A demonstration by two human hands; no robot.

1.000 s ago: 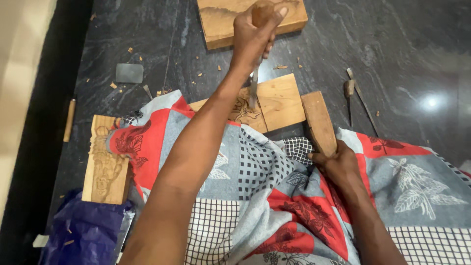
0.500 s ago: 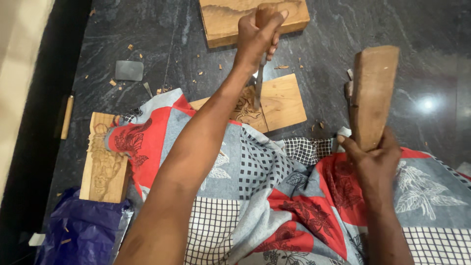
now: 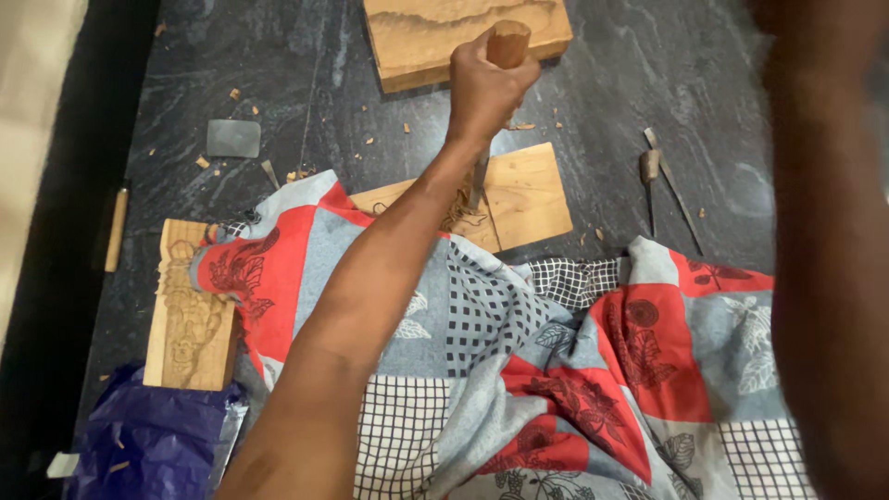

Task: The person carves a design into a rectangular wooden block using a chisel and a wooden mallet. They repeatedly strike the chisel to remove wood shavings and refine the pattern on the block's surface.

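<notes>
- The fingers (image 3: pixel 474 67) of the left hand (image 3: pixel 483 88) are wrapping tightly around the wooden handle of a chisel (image 3: pixel 491 102), with the handle's rounded top showing above the fist.
- The chisel's metal shaft is running down from the fist, and its tip is touching the carved patch at the left end of the light wooden panel (image 3: pixel 519 193).
- That panel is lying flat on the dark stone floor (image 3: pixel 648 83), its near edge tucked just under the patterned cloth (image 3: pixel 519 370) that is covering the person's lap.
- The right hand is not showing; only the right forearm (image 3: pixel 829 278) is rising up the right side of the view, so I cannot tell whether its fingers are open or closed.
- To carve well here, I judge the fist should be keeping the chisel steady and nearly upright, with the edge seated in the cut already begun, so the tip is not skidding across the uncarved wood.
- A thicker wooden block (image 3: pixel 435 37) is lying beyond the fist.
- Two slim tools (image 3: pixel 662 181) are resting on the floor to the right of the panel.
- A carved strip (image 3: pixel 185 319) is lying at the left, partly under the cloth.
</notes>
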